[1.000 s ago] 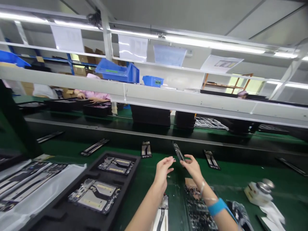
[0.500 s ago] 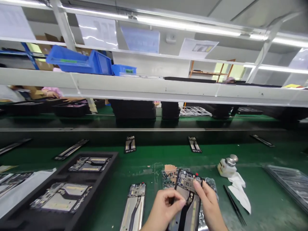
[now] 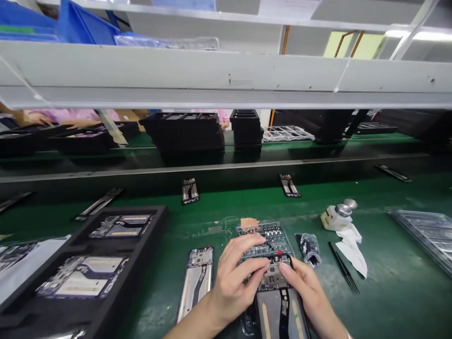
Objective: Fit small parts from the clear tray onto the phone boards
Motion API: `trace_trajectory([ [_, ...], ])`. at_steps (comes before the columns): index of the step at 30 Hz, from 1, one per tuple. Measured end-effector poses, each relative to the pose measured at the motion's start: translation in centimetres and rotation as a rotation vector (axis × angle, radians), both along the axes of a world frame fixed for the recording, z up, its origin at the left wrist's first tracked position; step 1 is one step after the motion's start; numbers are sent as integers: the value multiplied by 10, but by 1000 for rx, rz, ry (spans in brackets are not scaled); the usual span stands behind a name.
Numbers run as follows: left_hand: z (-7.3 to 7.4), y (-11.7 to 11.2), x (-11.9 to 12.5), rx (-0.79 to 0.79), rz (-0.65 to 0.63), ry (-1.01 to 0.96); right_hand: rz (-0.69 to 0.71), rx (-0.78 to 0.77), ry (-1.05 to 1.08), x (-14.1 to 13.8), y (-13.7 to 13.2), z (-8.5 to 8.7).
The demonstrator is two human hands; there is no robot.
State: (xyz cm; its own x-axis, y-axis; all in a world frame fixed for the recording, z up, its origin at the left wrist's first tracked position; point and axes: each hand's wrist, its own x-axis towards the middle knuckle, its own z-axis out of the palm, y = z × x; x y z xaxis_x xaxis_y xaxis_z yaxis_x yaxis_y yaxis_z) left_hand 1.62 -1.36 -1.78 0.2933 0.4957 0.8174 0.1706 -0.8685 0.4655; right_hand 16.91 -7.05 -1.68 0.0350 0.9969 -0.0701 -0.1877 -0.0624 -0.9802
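A phone frame with its circuit board exposed lies flat on the green mat in front of me. My left hand curls its fingers over the frame's top left, and its fingertips also reach a tray of small parts just behind. My right hand grips the frame's right side, with the thumb pressed on its upper board. A second phone frame lies to the left of my hands.
A black foam tray with more frames fills the near left. Tweezers, a white cloth and a solvent dispenser sit right, and a small bag lies between. Frames ride the belt. Black tray stacks and a co-worker's hands lie beyond.
My hands pulled a frame back from the belt and lowered it flat onto the mat. The camera tilted down.
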Motion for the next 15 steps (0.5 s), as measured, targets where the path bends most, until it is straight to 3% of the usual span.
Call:
trace_trajectory([
  [4, -1, 3, -5, 244, 58, 159, 18, 33, -82, 0, 1, -4],
  [7, 4, 3, -12, 381, 21, 349, 17, 27, -109, 0, 2, -7],
  [10, 14, 3, -18, 421, -34, 500, 9, 19, -126, 1, 2, -10],
  [15, 23, 5, -20, 465, -13, 584, 25, 5, -156, 4, 3, -18],
])
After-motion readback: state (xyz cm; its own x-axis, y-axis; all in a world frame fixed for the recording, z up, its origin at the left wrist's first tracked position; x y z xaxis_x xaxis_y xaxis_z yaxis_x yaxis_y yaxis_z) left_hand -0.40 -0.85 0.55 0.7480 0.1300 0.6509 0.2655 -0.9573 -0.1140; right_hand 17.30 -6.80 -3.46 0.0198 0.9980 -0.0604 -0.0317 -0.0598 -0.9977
